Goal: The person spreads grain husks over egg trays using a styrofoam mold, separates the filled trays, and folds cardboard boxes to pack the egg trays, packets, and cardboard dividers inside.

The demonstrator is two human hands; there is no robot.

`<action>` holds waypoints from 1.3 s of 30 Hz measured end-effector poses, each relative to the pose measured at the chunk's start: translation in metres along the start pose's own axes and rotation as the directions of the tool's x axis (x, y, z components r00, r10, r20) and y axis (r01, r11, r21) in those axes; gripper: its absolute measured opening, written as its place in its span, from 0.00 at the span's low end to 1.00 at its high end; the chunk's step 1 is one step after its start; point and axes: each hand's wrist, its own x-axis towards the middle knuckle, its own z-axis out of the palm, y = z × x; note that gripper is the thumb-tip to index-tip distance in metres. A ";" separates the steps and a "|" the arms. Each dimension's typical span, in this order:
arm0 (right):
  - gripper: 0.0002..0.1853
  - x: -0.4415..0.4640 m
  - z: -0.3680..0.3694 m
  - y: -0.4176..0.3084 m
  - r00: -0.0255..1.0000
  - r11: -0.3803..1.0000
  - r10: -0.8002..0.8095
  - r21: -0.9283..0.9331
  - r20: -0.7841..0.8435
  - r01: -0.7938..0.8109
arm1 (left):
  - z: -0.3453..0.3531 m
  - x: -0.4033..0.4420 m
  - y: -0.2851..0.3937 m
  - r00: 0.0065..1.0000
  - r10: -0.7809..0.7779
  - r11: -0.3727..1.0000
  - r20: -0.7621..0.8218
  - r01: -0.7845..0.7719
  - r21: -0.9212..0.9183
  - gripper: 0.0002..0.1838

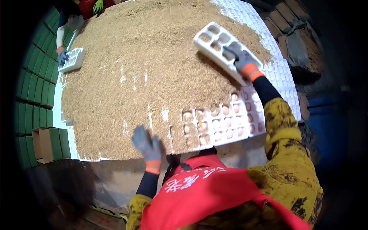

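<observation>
My right hand (245, 64), in a grey glove with an orange cuff, grips a white foam tray (245, 83) with square hollows, its fingers reaching into them. That tray is tilted above the tan husk-like grain (115, 88) covering the table. My left hand (145, 145), gloved the same way, lies over the grain near the front edge, fingers stretched and thumb apart, holding nothing. Between my hands, round egg-like items (228, 122) sit in the hollows of white trays (245, 134), some partly covered by grain.
At the upper left, a co-worker's gloved hand (62, 57) is on another white tray (76, 61); their green-gloved hand (98, 6) is farther back. Green boxes (32, 84) stack along the left, with an open carton (43, 145) in front. Brown boxes (283, 19) stand at right.
</observation>
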 end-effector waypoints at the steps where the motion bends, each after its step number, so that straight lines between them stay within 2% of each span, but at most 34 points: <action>1: 0.24 0.050 0.021 0.036 0.994 0.997 0.065 -0.043 -0.084 -0.069 | -0.004 0.000 -0.002 0.997 -0.074 0.991 -0.013 0.075 0.112 0.34; 2: 0.21 0.098 0.039 0.069 0.979 0.988 0.119 -0.078 -0.166 -0.134 | -0.002 -0.003 0.003 0.987 -0.155 0.962 -0.034 0.158 0.223 0.33; 4: 0.20 0.176 0.040 0.092 0.939 0.950 0.283 -0.079 -0.195 -0.302 | 0.018 -0.011 0.017 0.967 -0.229 0.920 -0.114 0.253 0.300 0.31; 6: 0.19 0.250 0.055 0.103 0.845 0.984 0.179 0.076 -0.504 -0.163 | 0.036 -0.002 0.023 0.945 -0.255 0.881 -0.207 0.315 0.353 0.29; 7: 0.19 0.281 0.044 0.096 0.944 0.990 0.078 -0.085 -0.322 -0.110 | 0.044 0.003 0.025 0.936 -0.254 0.871 -0.244 0.331 0.362 0.28; 9: 0.20 0.294 0.043 0.087 0.991 0.980 -0.104 -0.176 -0.088 0.087 | 0.050 0.005 0.032 0.924 -0.251 0.861 -0.290 0.349 0.369 0.26; 12: 0.20 0.249 0.023 0.036 0.917 0.930 -0.359 0.023 -0.175 0.368 | 0.054 0.005 0.026 0.915 -0.269 0.831 -0.301 0.378 0.407 0.25; 13: 0.17 0.238 0.036 0.027 0.855 0.889 -0.446 -0.020 -0.264 0.457 | 0.054 0.005 0.027 0.915 -0.269 0.823 -0.301 0.380 0.422 0.25; 15: 0.17 0.227 0.062 0.021 0.607 0.687 -0.678 -0.065 -0.414 0.723 | 0.053 0.004 0.024 0.912 -0.253 0.827 -0.322 0.377 0.418 0.25; 16: 0.14 0.216 0.073 0.007 0.827 0.825 -0.557 -0.161 -0.073 0.541 | 0.052 0.004 0.025 0.912 -0.238 0.839 -0.334 0.366 0.403 0.24; 17: 0.14 0.198 0.097 -0.004 0.743 0.769 -0.639 -0.181 -0.201 0.613 | 0.051 0.002 0.023 0.914 -0.234 0.850 -0.331 0.358 0.387 0.24; 18: 0.15 0.170 0.099 -0.016 0.769 0.769 -0.636 -0.143 -0.068 0.624 | 0.050 0.000 0.018 0.917 -0.228 0.863 -0.326 0.346 0.369 0.23; 19: 0.16 0.132 0.083 -0.037 0.794 0.772 -0.606 -0.210 0.040 0.600 | 0.052 -0.002 0.014 0.917 -0.230 0.874 -0.327 0.342 0.345 0.22; 22: 0.16 0.093 0.091 -0.058 0.644 0.641 -0.740 0.085 -0.196 0.763 | 0.051 -0.009 0.000 0.908 -0.286 0.897 -0.307 0.366 0.247 0.21; 24: 0.15 0.055 0.079 -0.078 0.748 0.751 -0.656 -0.010 0.097 0.660 | 0.051 -0.017 -0.004 0.896 -0.315 0.914 -0.313 0.375 0.153 0.21; 26: 0.14 0.026 0.086 -0.092 0.674 0.676 -0.725 -0.039 0.142 0.736 | 0.057 -0.021 0.007 0.876 -0.360 0.910 -0.321 0.406 0.087 0.21; 27: 0.13 0.008 0.079 -0.093 0.559 0.555 -0.817 -0.075 0.140 0.829 | 0.061 -0.026 0.020 0.869 -0.352 0.920 -0.347 0.390 0.045 0.22; 28: 0.13 0.001 0.097 -0.098 0.490 0.483 -0.857 0.085 -0.158 0.871 | 0.063 -0.031 0.039 0.852 -0.333 0.908 -0.405 0.406 0.108 0.23; 30: 0.13 0.009 0.101 -0.083 0.472 0.445 -0.851 0.162 -0.231 0.881 | 0.068 -0.043 0.072 0.815 -0.279 0.868 -0.507 0.441 0.230 0.24; 31: 0.13 0.022 0.079 -0.073 0.672 0.674 -0.738 0.100 0.060 0.732 | 0.074 -0.052 0.080 0.785 -0.315 0.831 -0.534 0.499 0.244 0.25; 33: 0.15 0.083 0.091 -0.036 0.813 0.804 -0.575 0.121 -0.098 0.583 | 0.089 -0.063 0.097 0.762 -0.285 0.836 -0.582 0.494 0.239 0.26; 34: 0.16 0.102 0.081 -0.012 0.888 0.893 -0.441 0.039 -0.133 0.449 | 0.098 -0.066 0.104 0.751 -0.273 0.839 -0.601 0.491 0.233 0.26; 35: 0.14 0.133 0.082 0.016 0.928 0.939 -0.345 -0.053 -0.144 0.341 | 0.105 -0.069 0.113 0.753 -0.302 0.841 -0.585 0.500 0.209 0.26; 36: 0.20 0.138 0.070 0.042 0.820 0.902 -0.411 -0.045 -0.398 0.430 | 0.109 -0.068 0.120 0.754 -0.328 0.842 -0.569 0.506 0.186 0.26; 37: 0.29 0.136 0.054 0.056 0.914 0.939 -0.283 0.111 -0.290 0.326 | 0.112 -0.065 0.124 0.755 -0.353 0.843 -0.552 0.513 0.162 0.26; 38: 0.30 0.156 0.066 0.070 0.935 0.938 -0.272 0.153 -0.227 0.310 | 0.114 -0.061 0.125 0.751 -0.348 0.849 -0.562 0.506 0.151 0.26; 39: 0.29 0.154 0.065 0.057 0.913 0.926 -0.330 0.108 -0.241 0.363 | 0.116 -0.059 0.125 0.746 -0.343 0.853 -0.570 0.502 0.144 0.27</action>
